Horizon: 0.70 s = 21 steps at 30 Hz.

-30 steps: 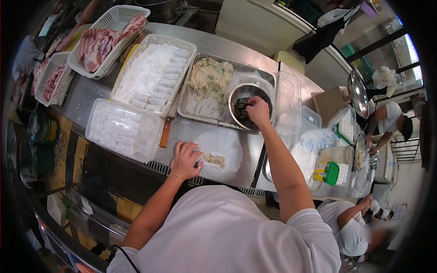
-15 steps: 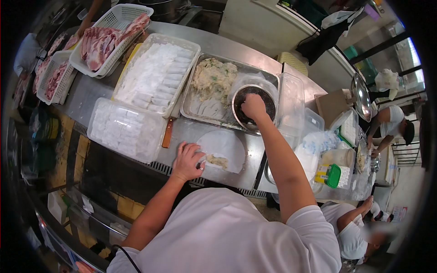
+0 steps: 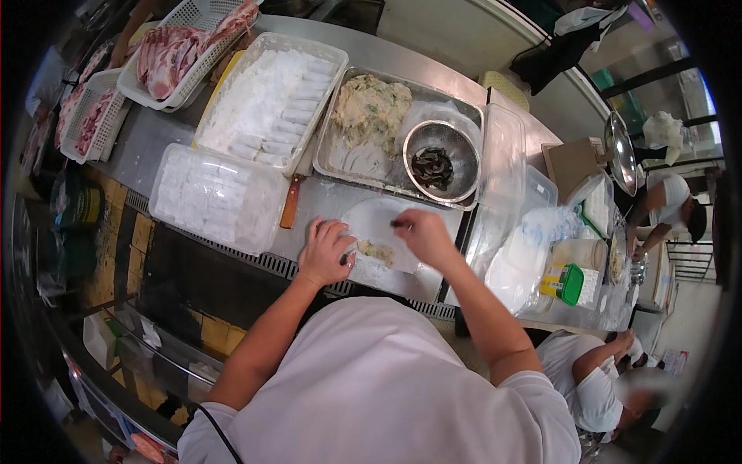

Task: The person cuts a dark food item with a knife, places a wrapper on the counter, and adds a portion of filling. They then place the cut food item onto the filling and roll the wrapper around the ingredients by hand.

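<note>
A translucent white round wrapper [image 3: 375, 213] lies on the steel counter with a strip of pale filling [image 3: 376, 253] near its lower edge. My left hand [image 3: 327, 251] rests at the wrapper's left side, fingers curled around something dark that is mostly hidden. Over the wrapper's right part, my right hand [image 3: 424, 237] pinches a small dark piece. A steel strainer bowl [image 3: 462, 147] holding dark strips stands in a metal tray [image 3: 328, 165], beside a mound of pale filling with green bits [image 3: 373, 108].
Left of the tray are a box of white rolls [image 3: 259, 104], a lidded box [image 3: 216, 203] and a wooden-handled knife [image 3: 291, 203]. Baskets of raw meat [image 3: 166, 62] stand at the back left. Clear containers [image 3: 501, 155] line the right; co-workers [image 3: 591, 379] are farther right.
My right hand has come out of the strainer bowl toward me and is now over the wrapper with a dark piece. The dark strips in the bowl now show. The view has shifted slightly.
</note>
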Tool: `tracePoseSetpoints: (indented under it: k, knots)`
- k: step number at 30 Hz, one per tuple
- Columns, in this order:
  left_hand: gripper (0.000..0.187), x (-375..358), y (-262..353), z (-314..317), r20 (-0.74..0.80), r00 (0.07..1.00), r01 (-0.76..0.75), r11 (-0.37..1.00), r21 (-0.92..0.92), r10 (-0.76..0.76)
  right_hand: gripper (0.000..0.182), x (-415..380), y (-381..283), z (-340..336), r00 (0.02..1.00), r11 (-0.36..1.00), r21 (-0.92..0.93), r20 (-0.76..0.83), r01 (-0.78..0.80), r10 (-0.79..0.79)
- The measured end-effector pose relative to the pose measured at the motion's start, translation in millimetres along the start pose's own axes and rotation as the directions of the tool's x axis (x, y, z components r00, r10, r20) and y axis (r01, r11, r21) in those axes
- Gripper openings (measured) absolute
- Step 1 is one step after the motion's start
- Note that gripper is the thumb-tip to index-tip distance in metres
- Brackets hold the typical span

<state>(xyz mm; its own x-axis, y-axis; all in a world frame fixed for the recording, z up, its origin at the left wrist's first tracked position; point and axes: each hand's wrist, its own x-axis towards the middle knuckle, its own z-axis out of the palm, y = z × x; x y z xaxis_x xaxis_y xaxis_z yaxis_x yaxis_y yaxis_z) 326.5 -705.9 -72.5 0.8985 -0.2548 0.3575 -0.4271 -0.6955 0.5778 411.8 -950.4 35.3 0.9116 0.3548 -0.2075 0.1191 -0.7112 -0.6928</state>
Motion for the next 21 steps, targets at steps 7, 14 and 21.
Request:
tracePoseSetpoints:
  k: [7,14,21]
  knots:
    - [0.034,0.4,1.3,-1.8,0.011,1.0,0.002,1.0,0.015,-0.002,0.01,-37.1,7.8,67.4,0.996,0.985,-0.171,-0.077,0.024,-0.037]
    - [0.035,-2.2,0.3,-2.5,0.009,1.0,-0.009,1.0,-0.003,0.009,0.013,-43.5,16.0,80.9,0.99,0.985,-0.168,-0.126,0.036,-0.057]
    - [0.041,13.0,5.9,-5.5,-0.035,0.957,0.289,0.957,0.021,-0.288,0.036,-69.1,43.3,40.9,0.838,0.846,-0.151,-0.305,-0.512,0.453]
